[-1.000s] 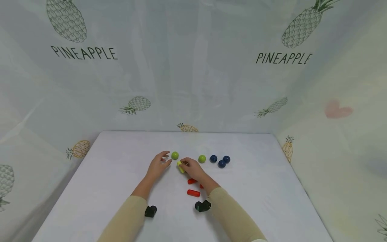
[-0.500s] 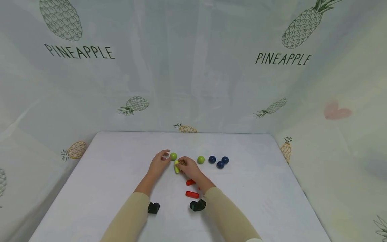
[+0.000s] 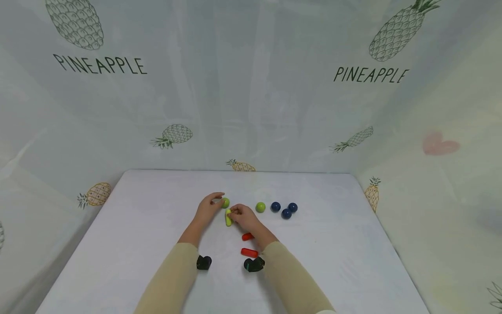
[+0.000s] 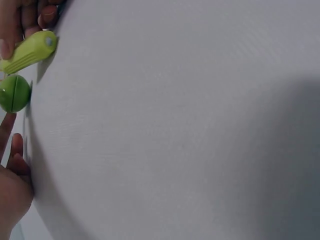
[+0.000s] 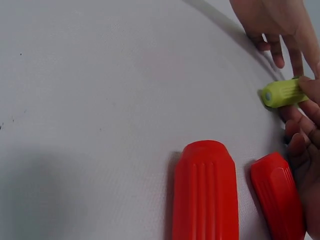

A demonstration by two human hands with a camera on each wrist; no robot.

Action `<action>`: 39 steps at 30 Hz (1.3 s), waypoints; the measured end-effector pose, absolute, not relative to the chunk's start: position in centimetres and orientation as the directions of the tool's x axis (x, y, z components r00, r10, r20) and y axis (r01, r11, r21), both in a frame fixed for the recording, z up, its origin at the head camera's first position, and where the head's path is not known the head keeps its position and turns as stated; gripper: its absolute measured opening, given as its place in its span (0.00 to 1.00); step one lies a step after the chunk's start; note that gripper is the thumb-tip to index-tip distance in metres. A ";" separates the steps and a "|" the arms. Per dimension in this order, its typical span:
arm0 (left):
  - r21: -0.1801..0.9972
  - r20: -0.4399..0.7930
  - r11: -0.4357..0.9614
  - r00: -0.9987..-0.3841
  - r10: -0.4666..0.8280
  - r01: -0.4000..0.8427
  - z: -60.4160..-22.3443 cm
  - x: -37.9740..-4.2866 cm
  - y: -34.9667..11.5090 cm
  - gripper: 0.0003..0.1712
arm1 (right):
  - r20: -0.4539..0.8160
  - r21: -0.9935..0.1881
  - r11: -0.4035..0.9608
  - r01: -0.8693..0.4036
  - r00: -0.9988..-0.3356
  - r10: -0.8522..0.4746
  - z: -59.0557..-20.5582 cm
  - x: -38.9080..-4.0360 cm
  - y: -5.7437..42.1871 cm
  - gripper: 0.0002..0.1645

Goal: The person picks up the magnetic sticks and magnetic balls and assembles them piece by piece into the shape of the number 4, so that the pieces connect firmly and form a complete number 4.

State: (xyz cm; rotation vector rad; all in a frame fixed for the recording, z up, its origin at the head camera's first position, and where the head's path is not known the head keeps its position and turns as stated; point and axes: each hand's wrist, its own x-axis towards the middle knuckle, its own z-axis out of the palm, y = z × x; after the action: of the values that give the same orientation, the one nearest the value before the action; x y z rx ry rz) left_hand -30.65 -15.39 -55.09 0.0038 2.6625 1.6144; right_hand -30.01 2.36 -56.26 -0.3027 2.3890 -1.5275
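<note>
Yellow-green bar point(image 3: 228, 220): lower middle of head view | long axis nearly top-to-bottom there; pale-dotted end points left in right-wrist view | right hand point(image 3: 244, 216) pinches it | left hand point(image 3: 205, 211), fingers loosely spread, at green ball point(image 3: 226, 202)

Five balls point(image 3: 225, 203), three sticks point(image 3: 228, 219) (showing)

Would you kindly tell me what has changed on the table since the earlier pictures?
The right hand has moved the yellow-green stick leftward, turning it to point more straight ahead. The left hand has closed in on the leftmost green ball and now touches it; a grip is unclear. Unchanged: the right hand's pinch, the other green ball, the dark blue balls.
</note>
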 end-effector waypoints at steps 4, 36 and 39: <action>0.897 -0.048 0.441 -0.999 0.004 -0.042 -55.2 -30.7 -15.4 0.21 | -0.161 -0.901 0.434 0.007 -0.934 -0.319 -56.2 -30.1 2.4 0.14; 0.889 -0.063 0.454 -0.998 -0.008 -0.060 -55.7 -30.8 -14.6 0.17 | -0.150 -0.917 0.398 0.036 -0.954 -0.260 -56.4 -30.1 2.1 0.13; 0.885 -0.058 0.463 -0.998 -0.003 -0.052 -55.9 -30.8 -14.7 0.17 | -0.151 -0.917 0.397 0.039 -0.955 -0.254 -56.4 -30.0 2.1 0.13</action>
State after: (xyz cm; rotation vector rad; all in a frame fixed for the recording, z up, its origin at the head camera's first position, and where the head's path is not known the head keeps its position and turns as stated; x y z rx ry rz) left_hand -30.81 -14.69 -55.91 -0.0504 2.6458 1.6033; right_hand -29.95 2.06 -56.38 -0.1886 2.3909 -1.5804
